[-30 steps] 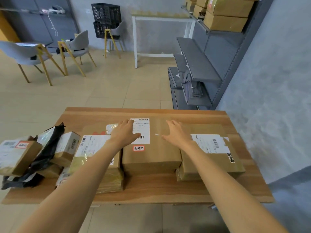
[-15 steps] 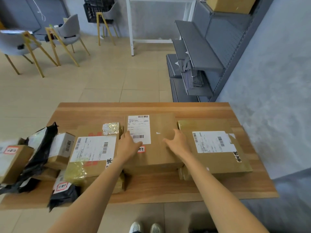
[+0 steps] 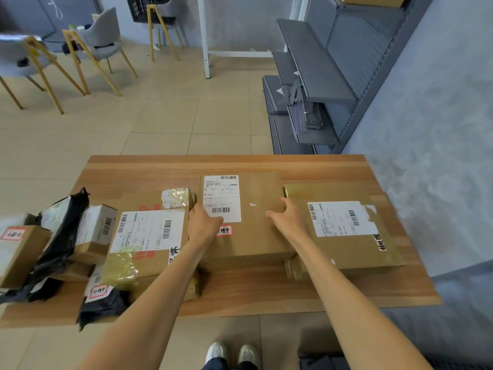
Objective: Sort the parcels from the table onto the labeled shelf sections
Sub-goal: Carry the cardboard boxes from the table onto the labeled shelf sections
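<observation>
Pulled back since a second ago from the top of the middle box (image 3: 250,243) to its sides. Gripping it with left hand (image 3: 204,227) at the left edge, right hand (image 3: 289,221) at the right, fingertips hidden over the rims. Set flat, centre frame, on the surface (image 3: 266,292). Half-covering its red sticker (image 3: 226,231); cannot read it.

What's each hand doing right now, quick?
Left hand: grips the middle box at its left edge.
Right hand: grips the same box at its right edge.

Bright even daylight, soft shadows, wide-angle edge bending, slight blur at far left
</observation>
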